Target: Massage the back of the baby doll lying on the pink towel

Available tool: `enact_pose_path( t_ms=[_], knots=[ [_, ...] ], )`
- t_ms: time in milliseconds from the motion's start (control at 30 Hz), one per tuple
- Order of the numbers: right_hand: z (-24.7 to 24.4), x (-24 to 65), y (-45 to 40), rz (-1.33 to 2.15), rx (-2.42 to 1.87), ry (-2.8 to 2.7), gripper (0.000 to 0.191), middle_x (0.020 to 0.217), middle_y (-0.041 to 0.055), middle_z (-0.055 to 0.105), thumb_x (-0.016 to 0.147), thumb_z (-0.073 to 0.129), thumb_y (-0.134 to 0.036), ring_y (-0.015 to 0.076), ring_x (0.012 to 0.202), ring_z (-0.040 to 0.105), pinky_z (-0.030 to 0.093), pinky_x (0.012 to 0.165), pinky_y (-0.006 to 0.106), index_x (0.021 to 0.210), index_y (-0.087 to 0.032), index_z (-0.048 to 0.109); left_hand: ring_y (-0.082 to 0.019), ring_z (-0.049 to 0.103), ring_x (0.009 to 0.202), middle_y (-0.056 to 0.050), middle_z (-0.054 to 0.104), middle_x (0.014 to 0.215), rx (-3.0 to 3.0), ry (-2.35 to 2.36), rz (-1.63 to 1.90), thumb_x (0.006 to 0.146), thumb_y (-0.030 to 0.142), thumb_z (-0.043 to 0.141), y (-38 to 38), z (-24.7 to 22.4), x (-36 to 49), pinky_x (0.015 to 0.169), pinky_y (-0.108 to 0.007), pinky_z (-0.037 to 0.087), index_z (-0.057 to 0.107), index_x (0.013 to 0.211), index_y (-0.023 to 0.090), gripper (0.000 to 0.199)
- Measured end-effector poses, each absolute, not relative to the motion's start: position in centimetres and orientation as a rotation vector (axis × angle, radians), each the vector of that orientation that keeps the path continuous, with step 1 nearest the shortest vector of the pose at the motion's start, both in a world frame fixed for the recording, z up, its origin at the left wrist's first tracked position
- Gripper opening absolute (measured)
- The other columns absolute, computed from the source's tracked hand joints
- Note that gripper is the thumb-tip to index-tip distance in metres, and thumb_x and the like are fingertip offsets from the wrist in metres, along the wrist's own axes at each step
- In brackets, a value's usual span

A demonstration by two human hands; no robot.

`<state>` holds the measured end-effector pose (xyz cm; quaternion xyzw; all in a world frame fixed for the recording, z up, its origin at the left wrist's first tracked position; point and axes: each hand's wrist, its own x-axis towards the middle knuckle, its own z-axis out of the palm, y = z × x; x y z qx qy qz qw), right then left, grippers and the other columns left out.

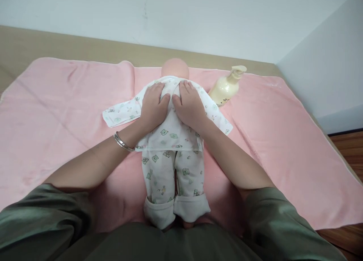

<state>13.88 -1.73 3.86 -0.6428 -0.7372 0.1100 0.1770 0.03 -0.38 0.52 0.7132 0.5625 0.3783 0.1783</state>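
Observation:
A baby doll (175,67) lies on the pink blanket, its bald head at the far end and its legs toward me. It wears a white printed top (170,134) and matching trousers (160,174) with turned-up cuffs. My left hand (154,106) rests flat on the left side of the doll's upper body, fingers pointing to its head. Opposite it, my right hand (189,106) lies flat on the right side. Both thumbs point inward, with a narrow gap between them. The doll's face and hands are out of sight.
Right of the doll, a cream pump bottle (225,87) leans on the pink blanket (70,140). The blanket covers a wooden table (70,43) pushed against a white wall (181,19). Wooden flooring (347,147) shows at the right.

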Motion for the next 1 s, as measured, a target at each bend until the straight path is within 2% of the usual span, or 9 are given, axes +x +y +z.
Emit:
enact_pose_path(
  t_ms=[167,367,467,567,633,733,833,900,1000],
  knots=[
    [3.9,13.8,-2.4,0.302,-1.807,-2.082,0.067,0.171,0.018,0.03,0.102,0.034,-0.028,0.0303,0.163,0.022,0.02,0.138,0.05,0.161,0.003,0.032,-0.027,0.054,0.143,-0.011,0.062,0.149,2.037,1.568,1.081,0.095,0.032,0.041,0.2,0.1,-0.4,0.13,-0.046,0.038,0.061,0.139,0.019,0.05],
    [4.0,13.8,-2.4,0.268,-1.821,-2.101,0.063,0.169,0.0171,0.035,0.104,0.036,-0.027,0.03,0.162,0.027,0.021,0.138,0.046,0.16,0.002,0.035,-0.028,0.048,0.15,-0.013,0.057,0.156,2.084,1.562,1.007,0.098,0.032,0.04,-0.6,0.6,-0.3,0.134,-0.049,0.031,0.059,0.144,0.015,0.053],
    [4.1,14.0,-2.1,0.219,-1.801,-2.133,0.06,0.166,0.018,0.04,0.105,0.038,-0.025,0.0299,0.159,0.033,0.022,0.137,0.042,0.157,0.004,0.039,-0.029,0.041,0.156,-0.015,0.052,0.16,2.15,1.529,0.977,0.099,0.029,0.037,-2.1,0.9,0.2,0.136,-0.05,0.026,0.056,0.147,0.011,0.055],
    [4.6,14.0,-2.4,0.16,-1.777,-2.183,0.054,0.161,0.0211,0.047,0.105,0.036,-0.022,0.0302,0.154,0.041,0.027,0.136,0.04,0.151,0.007,0.045,-0.028,0.041,0.156,-0.013,0.052,0.16,2.208,1.465,0.987,0.099,0.026,0.036,-2.9,1.1,0.4,0.136,-0.051,0.024,0.056,0.147,0.011,0.054],
    [4.9,13.9,-3.4,0.103,-1.754,-2.253,0.053,0.159,0.023,0.048,0.105,0.033,-0.02,0.0318,0.152,0.044,0.031,0.134,0.043,0.149,0.007,0.046,-0.027,0.043,0.155,-0.01,0.054,0.159,2.203,1.435,0.984,0.097,0.025,0.038,-2.6,1.3,0.1,0.136,-0.051,0.027,0.058,0.145,0.014,0.052],
    [5.2,13.1,-5.5,-0.004,-1.761,-2.335,0.053,0.155,0.0267,0.052,0.103,0.033,-0.017,0.0379,0.149,0.048,0.039,0.128,0.052,0.148,0.007,0.048,-0.027,0.051,0.147,-0.007,0.063,0.15,2.155,1.414,0.977,0.094,0.025,0.042,-1.4,1.7,-0.4,0.132,-0.05,0.036,0.066,0.132,0.022,0.045],
    [5.4,12.5,-6.9,-0.069,-1.82,-2.357,0.054,0.15,0.0312,0.055,0.102,0.035,-0.015,0.0428,0.147,0.049,0.045,0.121,0.055,0.148,0.011,0.047,-0.029,0.06,0.134,-0.009,0.07,0.135,2.1,1.467,1.013,0.093,0.024,0.041,-0.4,1.9,-0.6,0.125,-0.051,0.045,0.069,0.121,0.024,0.039],
    [5.6,12.7,-6.6,-0.052,-1.795,-2.349,0.049,0.143,0.0288,0.062,0.104,0.034,-0.017,0.0404,0.14,0.055,0.049,0.117,0.052,0.141,0.007,0.055,-0.03,0.061,0.131,-0.012,0.07,0.133,2.083,1.523,1.008,0.093,0.023,0.04,-0.3,1.8,-0.5,0.124,-0.052,0.045,0.069,0.121,0.02,0.04],
    [5.6,13.8,-4.5,0.108,-1.751,-2.234,0.044,0.136,0.0196,0.068,0.107,0.032,-0.024,0.0329,0.132,0.063,0.052,0.115,0.047,0.131,-0.005,0.063,-0.032,0.051,0.146,-0.015,0.062,0.148,2.082,1.571,0.975,0.096,0.027,0.041,-1.1,1.4,-0.1,0.132,-0.053,0.034,0.063,0.134,0.015,0.046]
  ],
)
